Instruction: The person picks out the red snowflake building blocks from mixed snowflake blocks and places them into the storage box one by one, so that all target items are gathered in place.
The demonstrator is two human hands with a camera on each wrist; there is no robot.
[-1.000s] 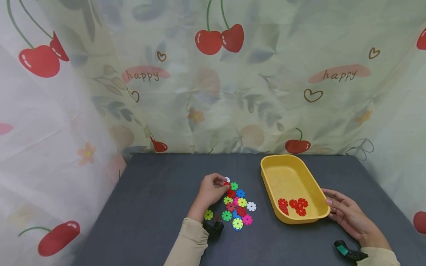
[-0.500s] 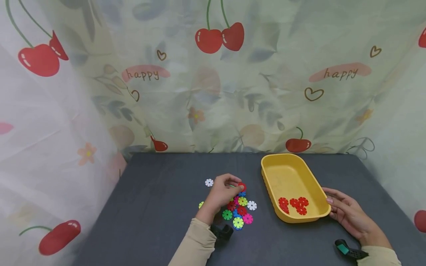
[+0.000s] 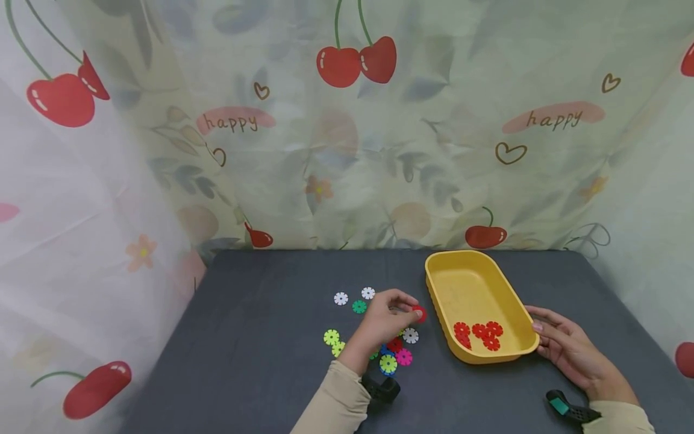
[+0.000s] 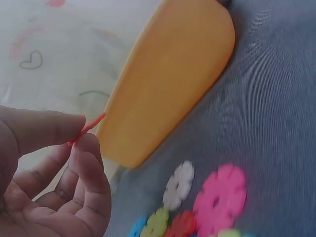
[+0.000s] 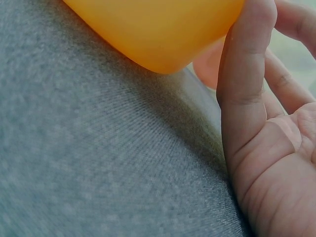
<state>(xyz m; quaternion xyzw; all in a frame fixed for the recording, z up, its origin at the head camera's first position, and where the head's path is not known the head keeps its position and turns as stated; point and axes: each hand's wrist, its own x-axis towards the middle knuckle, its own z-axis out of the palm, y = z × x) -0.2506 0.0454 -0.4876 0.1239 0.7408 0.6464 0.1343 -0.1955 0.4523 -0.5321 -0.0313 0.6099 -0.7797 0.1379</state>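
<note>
In the head view my left hand [image 3: 386,319] pinches a red snowflake disc [image 3: 420,313] between thumb and fingertips. It is over the right side of the loose discs, just left of the yellow tray [image 3: 444,334]. The left wrist view shows the red disc [image 4: 89,129] edge-on, overlapping the tray wall [image 4: 173,74]. My right hand [image 3: 569,349] rests against the tray's right outer side near the front corner, fingers loosely extended, thumb at the rim. Several red discs [image 3: 492,330] lie inside the tray's near end.
Loose discs lie on the dark cloth: white [image 3: 340,298], green [image 3: 359,307], yellow-green [image 3: 331,337] and pink [image 3: 403,357] among them. My left hand and wrist hide part of the pile. A patterned curtain [image 3: 368,169] hangs behind the table.
My left hand has picked up the red disc and carried it right toward the tray. White, green and yellow-green discs show where the hand was. The right hand stays against the tray.
</note>
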